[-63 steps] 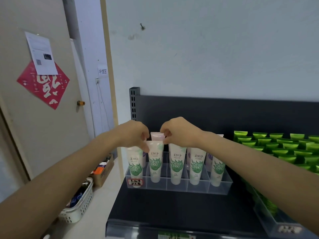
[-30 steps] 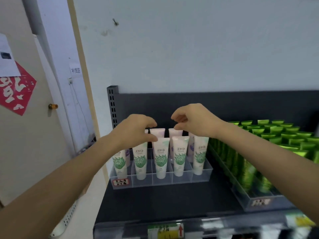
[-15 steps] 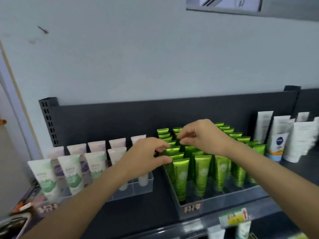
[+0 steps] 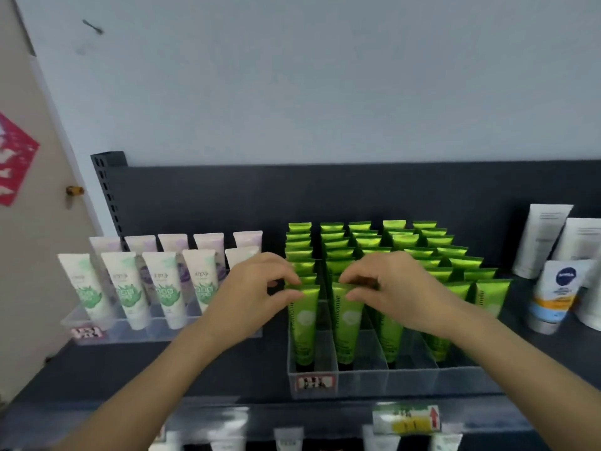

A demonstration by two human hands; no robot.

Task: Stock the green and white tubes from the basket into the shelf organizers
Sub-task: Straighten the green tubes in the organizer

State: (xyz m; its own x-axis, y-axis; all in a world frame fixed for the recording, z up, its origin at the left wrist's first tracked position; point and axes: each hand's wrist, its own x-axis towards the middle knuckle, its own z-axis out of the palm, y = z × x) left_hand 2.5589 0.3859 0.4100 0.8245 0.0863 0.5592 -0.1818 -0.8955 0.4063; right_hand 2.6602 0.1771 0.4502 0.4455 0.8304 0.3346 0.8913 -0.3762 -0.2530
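- The left hand (image 4: 253, 297) sits in the middle of the frame, its fingers (image 4: 283, 275) curled and pinching the crimped top of the front-left green tube (image 4: 304, 323)
- The right hand (image 4: 393, 291), just right of it, has its fingers bent and its thumb pressed on the top of the neighbouring green tube (image 4: 346, 327), which it pinches; the two hands are near each other but apart
- Both pinched tubes stand upright at the front of a divided clear organizer (image 4: 406, 375) at centre right, in its two leftmost lanes
- Rows of bright green tubes (image 4: 406, 242) fill the lanes behind them
- The green and white tubes (image 4: 164, 288) stand cap-down in a front row of a smaller clear organizer (image 4: 136, 336) at left of centre, apart from both hands; the rightmost one is partly hidden by the left hand
- Pale pink tubes (image 4: 208, 242) stand in the row behind them
- Both organizers rest on a dark shelf (image 4: 195, 369), each with a red and white label on its front left corner
- At the right edge stand tall white tubes (image 4: 543, 239) and a tube with a blue round logo (image 4: 556, 294)
- A yellow and green price tag (image 4: 406, 418) sits on the shelf's front edge at lower right
- A red paper (image 4: 13, 161) hangs on a door (image 4: 32, 255) at the left edge
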